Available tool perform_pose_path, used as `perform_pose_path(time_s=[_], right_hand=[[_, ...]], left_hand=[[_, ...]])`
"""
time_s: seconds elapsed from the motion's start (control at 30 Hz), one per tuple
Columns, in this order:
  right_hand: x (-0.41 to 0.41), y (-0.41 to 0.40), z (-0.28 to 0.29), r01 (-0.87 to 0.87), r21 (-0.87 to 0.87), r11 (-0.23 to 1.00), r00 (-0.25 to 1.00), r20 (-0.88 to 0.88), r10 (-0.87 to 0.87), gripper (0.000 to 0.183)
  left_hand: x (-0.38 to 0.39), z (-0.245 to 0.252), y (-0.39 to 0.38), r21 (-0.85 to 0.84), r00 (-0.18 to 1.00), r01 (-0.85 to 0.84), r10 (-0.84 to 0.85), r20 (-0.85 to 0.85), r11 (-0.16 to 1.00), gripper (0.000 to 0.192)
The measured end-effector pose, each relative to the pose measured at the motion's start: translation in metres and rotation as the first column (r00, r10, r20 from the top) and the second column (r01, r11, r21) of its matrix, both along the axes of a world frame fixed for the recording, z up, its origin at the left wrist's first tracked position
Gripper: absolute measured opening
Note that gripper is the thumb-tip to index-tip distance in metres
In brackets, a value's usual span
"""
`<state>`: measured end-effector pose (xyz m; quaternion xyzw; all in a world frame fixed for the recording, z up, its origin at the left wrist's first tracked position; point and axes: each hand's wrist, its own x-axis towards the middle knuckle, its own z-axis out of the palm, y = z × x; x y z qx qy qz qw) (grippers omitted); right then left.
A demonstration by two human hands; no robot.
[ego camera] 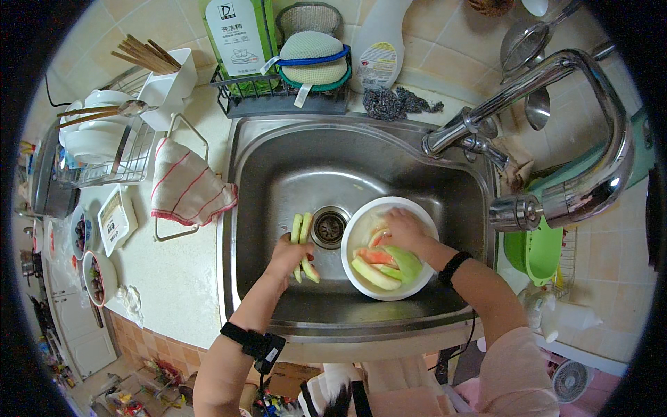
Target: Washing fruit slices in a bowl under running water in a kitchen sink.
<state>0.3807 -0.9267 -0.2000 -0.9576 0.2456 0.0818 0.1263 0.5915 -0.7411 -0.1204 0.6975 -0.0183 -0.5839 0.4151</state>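
Note:
My left hand (289, 256) grips a couple of pale green strips of melon rind (307, 234), probably watermelon, above the sink floor and left of the drain (329, 228). To the right of the drain, a round white bowl (355, 219) stands in the stainless steel sink (307, 151). Cloudy water fills it, with several rind pieces (378, 273) in it, some still showing red flesh and one with a brighter green face. My right hand (404, 229) dips into the water at the bowl's far right. Its fingertips are blurred and partly hidden there, beside a reddish piece.
A chrome faucet (526, 104) arches over the sink's right side. Behind the sink stand a caddy (281, 99) with sponges and a steel wool scrubber (385, 102). On the left counter are a striped cloth (190, 182) on a rack, a white tray (117, 221) and bowls of dark fruit (99, 279).

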Motion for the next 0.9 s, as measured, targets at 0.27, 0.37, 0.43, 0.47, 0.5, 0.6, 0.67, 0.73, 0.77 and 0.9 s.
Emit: perform_pose_path(time_s=[0.27,0.37,0.43,0.47,0.5,0.6,0.67,0.73,0.77,0.9], right_hand=[[0.002,0.004,0.025,0.238,0.470,0.850,0.969,-0.059,-0.239,0.049],[0.006,0.006,0.028,0.174,0.494,0.852,0.966,0.081,-0.244,0.048],[0.008,0.006,0.029,0.223,0.508,0.832,0.957,0.049,-0.286,0.047],[0.006,0.004,0.023,0.298,0.503,0.811,0.947,-0.050,-0.317,0.047],[0.009,0.006,0.028,0.373,0.491,0.787,0.926,-0.152,-0.345,0.047],[0.019,0.009,0.051,0.531,0.437,0.726,0.847,-0.284,-0.449,0.045],[0.006,0.000,0.025,0.423,0.583,0.694,0.888,-0.114,-0.445,0.043],[0.011,0.001,0.030,0.281,0.704,0.653,0.891,0.060,-0.450,0.041],[0.014,0.004,0.031,0.293,0.877,0.382,0.842,-0.047,-0.538,0.042],[0.049,0.032,0.059,0.154,0.945,-0.287,0.701,-0.310,-0.642,0.041]], left_hand=[[-0.006,-0.001,-0.004,-0.025,0.993,0.109,-0.108,0.037,0.994,0.037],[-0.008,-0.010,-0.003,-0.043,0.999,0.030,-0.029,0.024,0.999,0.036],[-0.010,-0.013,-0.003,-0.056,0.999,-0.031,0.030,-0.027,0.998,0.036],[-0.012,-0.013,-0.004,-0.069,0.993,-0.092,0.087,-0.081,0.993,0.035],[-0.013,-0.013,-0.004,-0.067,0.993,-0.092,0.087,-0.082,0.994,0.035],[-0.017,-0.013,-0.008,-0.112,0.996,-0.077,0.071,-0.056,0.991,0.032],[-0.022,-0.014,-0.013,-0.095,0.992,-0.122,0.120,-0.030,0.988,0.025],[-0.030,-0.014,-0.019,-0.133,0.991,-0.131,0.130,-0.016,0.982,0.028],[-0.033,-0.014,-0.022,-0.171,0.990,-0.137,0.139,-0.001,0.976,0.031],[-0.044,-0.017,-0.029,-0.144,0.977,-0.214,0.214,-0.013,0.966,0.058]])
